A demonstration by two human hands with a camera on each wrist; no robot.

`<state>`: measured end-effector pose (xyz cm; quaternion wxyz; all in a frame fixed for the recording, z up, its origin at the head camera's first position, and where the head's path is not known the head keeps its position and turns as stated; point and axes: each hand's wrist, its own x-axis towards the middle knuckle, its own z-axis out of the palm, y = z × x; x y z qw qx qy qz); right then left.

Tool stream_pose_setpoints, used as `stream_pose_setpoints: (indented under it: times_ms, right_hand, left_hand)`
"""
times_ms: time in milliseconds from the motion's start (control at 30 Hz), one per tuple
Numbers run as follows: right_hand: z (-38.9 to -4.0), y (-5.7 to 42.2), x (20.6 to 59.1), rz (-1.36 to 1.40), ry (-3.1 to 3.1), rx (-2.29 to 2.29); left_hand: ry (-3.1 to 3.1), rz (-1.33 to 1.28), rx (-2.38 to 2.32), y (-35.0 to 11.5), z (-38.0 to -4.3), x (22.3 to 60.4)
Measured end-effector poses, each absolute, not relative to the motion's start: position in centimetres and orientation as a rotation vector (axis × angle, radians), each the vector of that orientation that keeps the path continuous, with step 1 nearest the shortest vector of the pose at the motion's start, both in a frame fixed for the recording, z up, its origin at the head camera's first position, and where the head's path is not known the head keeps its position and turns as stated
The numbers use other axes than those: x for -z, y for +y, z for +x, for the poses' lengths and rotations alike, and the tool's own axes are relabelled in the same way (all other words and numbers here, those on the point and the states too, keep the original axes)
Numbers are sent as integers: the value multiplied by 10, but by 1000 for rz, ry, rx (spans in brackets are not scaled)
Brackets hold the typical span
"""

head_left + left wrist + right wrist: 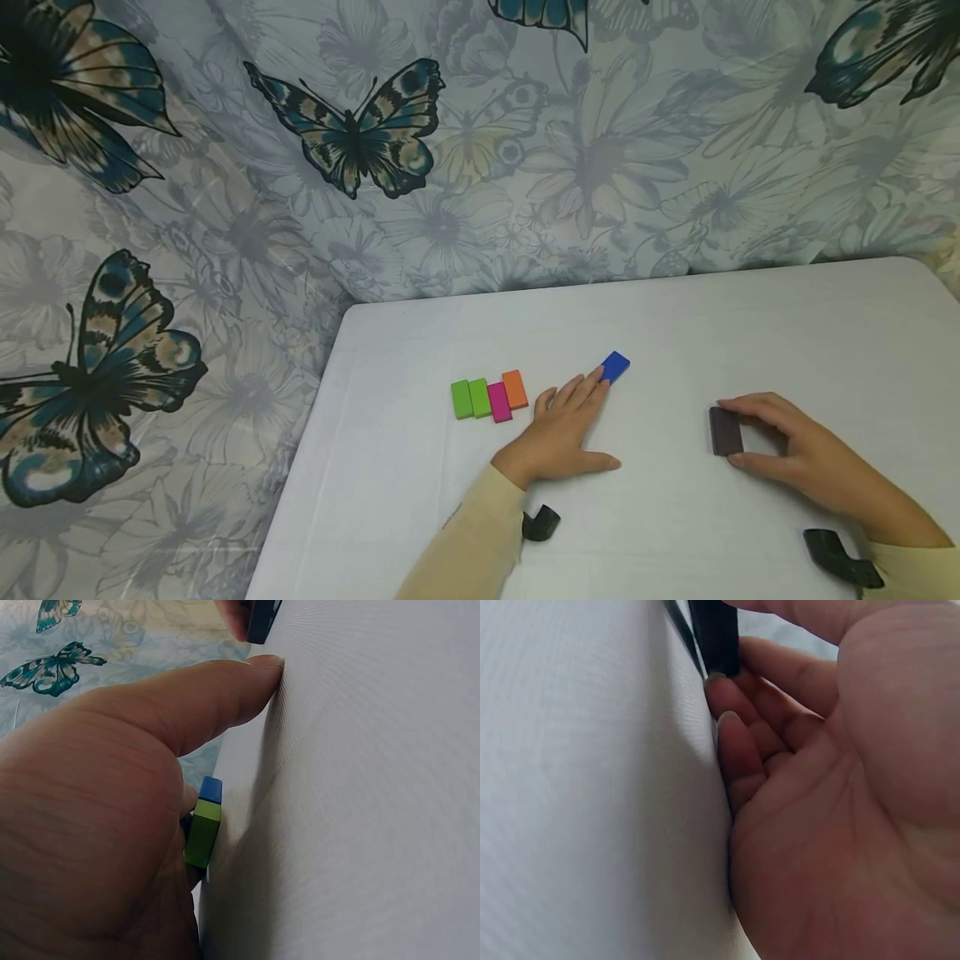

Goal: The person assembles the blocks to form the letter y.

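Note:
My left hand (558,433) lies palm down with its fingers spread and thumb out to the side, its fingertips at a small blue block (616,366). From the left wrist, a green block (202,832) shows beside the fingers, in front of the blue one. Left of this hand is a staggered row of two green blocks (471,399), a magenta block (499,402) and an orange block (515,389). Over on the right, my right hand (802,454) pinches a dark brown block (725,432) between thumb and forefinger; its other fingers curl near the tabletop.
The white-covered table (637,533) has its far edge against a butterfly-print cloth (480,167), which also hangs along the left side. A black wrist mount (542,523) sits at the left cuff, and another black mount (840,560) at the right.

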<state>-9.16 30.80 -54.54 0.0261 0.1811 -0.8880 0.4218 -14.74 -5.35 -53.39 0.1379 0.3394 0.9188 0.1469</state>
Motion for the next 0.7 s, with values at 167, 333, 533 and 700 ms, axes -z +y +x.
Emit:
stream_pose_setpoints:
  times_ms: [167, 333, 533, 700]
  right_hand:
    - [-94, 309, 544, 515, -2718, -1289]
    - [-95, 310, 544, 480, -2672, -1302]
    - [-97, 312, 541, 358, -2618, -1351]
    - [-99, 312, 539, 311, -2531, -1353]
  left_hand:
    - [2656, 978, -428, -54, -147, 533]
    - [2656, 978, -428, -54, -147, 533]
    - [2659, 981, -432, -54, -147, 533]
    - [2660, 980, -424, -54, -147, 533]
